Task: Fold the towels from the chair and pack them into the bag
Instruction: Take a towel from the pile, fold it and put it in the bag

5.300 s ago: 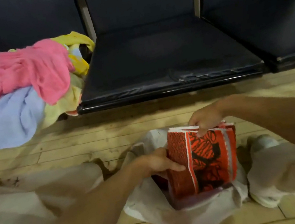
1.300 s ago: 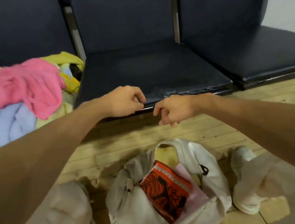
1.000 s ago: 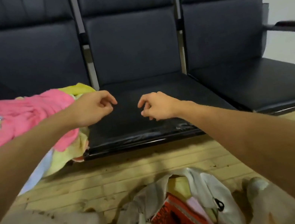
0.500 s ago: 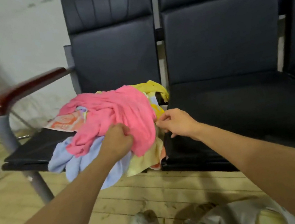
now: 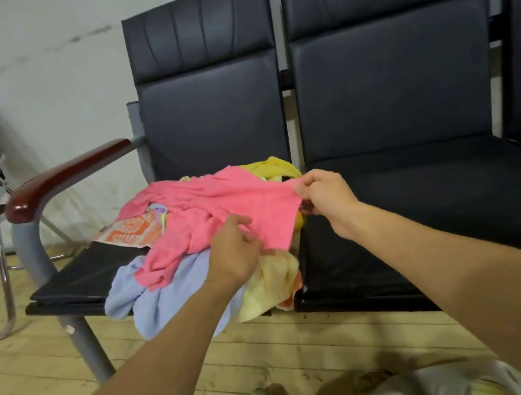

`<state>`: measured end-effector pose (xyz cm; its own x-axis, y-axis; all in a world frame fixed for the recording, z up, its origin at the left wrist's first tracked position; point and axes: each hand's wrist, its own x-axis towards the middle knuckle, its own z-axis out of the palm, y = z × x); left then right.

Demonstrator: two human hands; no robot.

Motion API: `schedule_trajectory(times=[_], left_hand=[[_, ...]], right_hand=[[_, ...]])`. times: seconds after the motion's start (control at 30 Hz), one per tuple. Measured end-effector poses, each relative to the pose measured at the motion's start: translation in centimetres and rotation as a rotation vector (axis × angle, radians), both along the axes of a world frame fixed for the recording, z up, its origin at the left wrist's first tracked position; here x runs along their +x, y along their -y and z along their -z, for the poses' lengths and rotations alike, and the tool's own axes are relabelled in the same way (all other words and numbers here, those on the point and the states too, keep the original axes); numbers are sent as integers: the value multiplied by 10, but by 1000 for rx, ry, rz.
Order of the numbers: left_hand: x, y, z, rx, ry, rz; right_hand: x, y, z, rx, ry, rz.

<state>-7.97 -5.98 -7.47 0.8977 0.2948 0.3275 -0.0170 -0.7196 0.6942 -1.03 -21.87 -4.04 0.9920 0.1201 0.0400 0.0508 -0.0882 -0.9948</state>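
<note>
Black padded leatherette chair seat [image 5: 91, 272], leftmost of joined row, standing on grey metal legs over pale wooden plank floor [image 5: 23, 378]. Lying directly on seat: orange-and-white printed towel [image 5: 133, 232], flat at left rear; light-blue terry towel [image 5: 164, 294] and pale-yellow towel [image 5: 274, 282], both drooping over front edge. Heaped above these: crumpled pink terry towel [image 5: 219, 211].

No text can be read; the print on the orange towel [image 5: 133, 232] is too blurred.

Soft, even indoor light; wide-angle bending at edges, slight blur.
</note>
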Motion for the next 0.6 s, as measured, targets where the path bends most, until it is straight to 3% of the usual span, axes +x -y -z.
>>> schedule_trajectory(times=[0.2,0.37,0.5,0.6], left_hand=[[5,51,-19,-177,174,99],[16,87,-18,-56,204,122],[26,109,-9,242,89,261],[31,125,0,440,-73,286]], right_hand=[[-5,49,-31,418,-73,69],[-5,107,-47,600,-248,307],[1,172,-45,309,-67,417],[-9,222,-32,-94,104,567]])
